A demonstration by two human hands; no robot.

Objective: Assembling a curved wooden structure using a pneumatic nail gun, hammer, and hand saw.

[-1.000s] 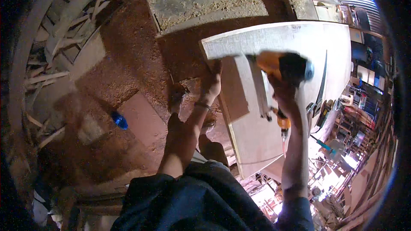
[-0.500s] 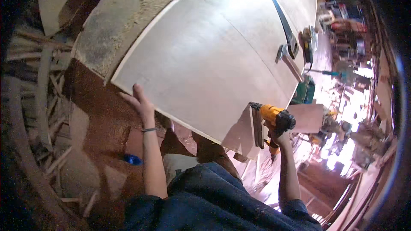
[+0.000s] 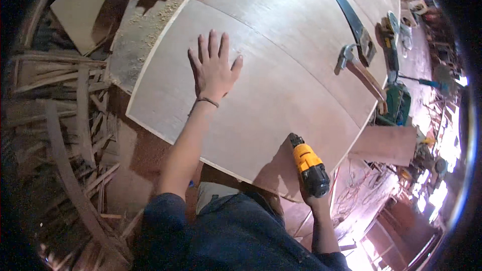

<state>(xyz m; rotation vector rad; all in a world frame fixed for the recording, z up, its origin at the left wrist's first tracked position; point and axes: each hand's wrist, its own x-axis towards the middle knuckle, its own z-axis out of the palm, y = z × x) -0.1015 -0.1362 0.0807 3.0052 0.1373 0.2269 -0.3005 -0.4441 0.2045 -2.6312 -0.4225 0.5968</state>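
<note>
A large pale plywood panel [image 3: 261,85] lies in front of me, with a light strip along its edge and a dark seam across it. On its left part rests my left hand [image 3: 215,70], flat with fingers spread, holding nothing. My right hand [image 3: 312,199] grips a yellow and black nail gun [image 3: 310,168] over the panel's near right part. Its nose points away from me; its magazine and handle are mostly hidden beneath the body. Whether the nose touches the wood I cannot tell. A claw hammer [image 3: 361,73] and a handsaw [image 3: 346,12] lie on the panel's right side.
An angle grinder [image 3: 390,40] sits by the right edge, near a green tool case [image 3: 397,105]. A brown board [image 3: 385,144] lies beyond the near right corner. Offcut strips [image 3: 83,115] heap up on the left, below a sawdust-strewn board [image 3: 131,45].
My left hand has gone from the panel's near left edge onto its face, fingers spread. The nail gun has turned and come nearer to me, still in my right hand. My view has shifted.
</note>
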